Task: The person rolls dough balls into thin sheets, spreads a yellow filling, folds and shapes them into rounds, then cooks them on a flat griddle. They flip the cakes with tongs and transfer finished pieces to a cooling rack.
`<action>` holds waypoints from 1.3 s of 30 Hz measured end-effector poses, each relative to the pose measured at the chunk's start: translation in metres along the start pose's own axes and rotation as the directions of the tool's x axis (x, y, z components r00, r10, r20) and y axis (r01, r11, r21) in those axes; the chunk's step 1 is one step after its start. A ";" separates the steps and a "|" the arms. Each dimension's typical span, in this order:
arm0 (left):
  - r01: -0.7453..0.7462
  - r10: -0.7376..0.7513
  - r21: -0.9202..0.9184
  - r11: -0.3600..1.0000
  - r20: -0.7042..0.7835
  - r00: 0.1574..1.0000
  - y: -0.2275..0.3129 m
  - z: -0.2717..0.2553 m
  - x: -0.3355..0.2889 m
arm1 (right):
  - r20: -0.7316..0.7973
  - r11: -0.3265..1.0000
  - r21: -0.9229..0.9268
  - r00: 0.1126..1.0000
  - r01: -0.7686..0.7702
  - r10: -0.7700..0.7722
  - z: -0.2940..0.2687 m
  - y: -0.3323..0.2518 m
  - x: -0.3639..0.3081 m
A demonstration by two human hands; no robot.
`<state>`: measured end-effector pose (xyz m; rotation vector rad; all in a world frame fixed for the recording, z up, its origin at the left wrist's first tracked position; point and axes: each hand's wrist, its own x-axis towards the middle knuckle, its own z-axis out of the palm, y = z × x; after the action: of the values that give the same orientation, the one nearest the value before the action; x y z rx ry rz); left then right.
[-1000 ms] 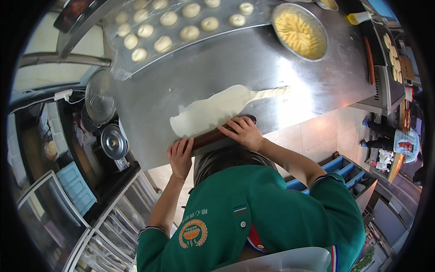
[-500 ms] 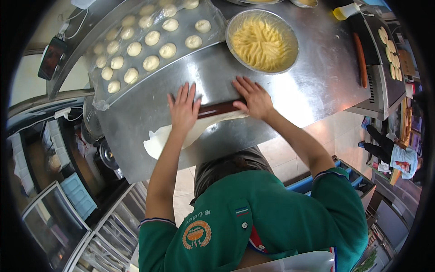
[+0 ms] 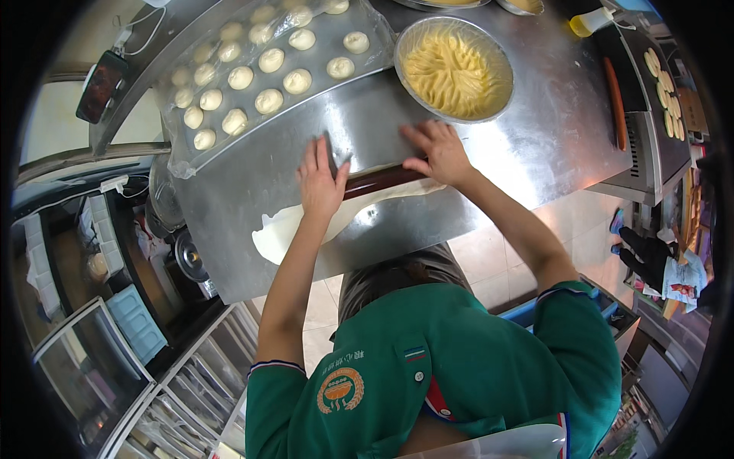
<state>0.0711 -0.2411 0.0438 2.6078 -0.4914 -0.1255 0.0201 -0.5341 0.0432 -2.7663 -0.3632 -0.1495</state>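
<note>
On the steel table a dark red-brown rolling pin (image 3: 380, 182) lies across a thin, pale dough sheet (image 3: 284, 232). The sheet stretches from the lower left under my left forearm to beneath the pin. At the pin's left end is my left hand (image 3: 321, 182), palm down with its fingers stretched out and its thumb apart. My right hand (image 3: 442, 153) is over the right end, its fingers spread, slightly bent and a little blurred. Neither hand is wrapped round the pin. My palms hide both pin ends, so firm contact cannot be made out.
Beyond my left hand, a plastic-covered tray (image 3: 252, 126) bears several round dough balls. A metal bowl (image 3: 508, 92) of yellow filling stands beyond my right hand. Further right are another reddish rolling pin (image 3: 615, 103), a squeeze bottle (image 3: 591, 21) and a griddle (image 3: 650, 99) with flat pieces.
The whole view has shifted slightly right. My right hand has moved a little away from me with its fingers lifting, and a thin dough edge shows beyond the pin.
</note>
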 end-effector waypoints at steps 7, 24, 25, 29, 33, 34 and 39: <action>-0.316 0.324 0.198 0.928 -0.009 0.946 -0.006 0.019 -0.103 | 0.110 0.975 -0.147 0.977 -0.166 0.183 0.002 -0.050 -0.084; -0.096 0.100 0.229 0.969 -0.006 0.995 -0.106 -0.042 -0.172 | 0.267 0.902 -0.089 0.882 0.423 -0.388 0.062 -0.157 -0.006; -0.129 0.145 0.235 0.963 -0.051 0.988 -0.113 -0.044 -0.155 | 0.201 0.904 -0.088 0.896 0.419 -0.396 0.068 -0.160 0.007; -0.033 0.072 0.222 0.975 -0.169 0.983 -0.141 -0.056 -0.036 | 0.245 0.927 -0.081 0.909 0.367 -0.338 0.093 -0.169 0.076; -0.099 0.162 0.210 0.973 -0.303 0.939 -0.172 -0.081 0.001 | 0.165 0.921 -0.131 0.924 0.368 -0.346 0.110 -0.215 0.100; -0.043 0.082 0.180 0.983 -0.212 0.974 -0.178 -0.085 -0.014 | 0.132 0.920 -0.135 0.926 0.369 -0.353 0.113 -0.234 0.092; 0.004 -0.001 0.170 0.985 -0.020 1.000 -0.189 -0.087 -0.166 | 0.135 0.882 -0.029 0.876 0.470 -0.462 0.120 -0.296 0.035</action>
<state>-0.0081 0.0131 0.0314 2.7737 -0.5125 -0.0609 -0.0181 -0.2154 0.0321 -2.6979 -1.0770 -0.1046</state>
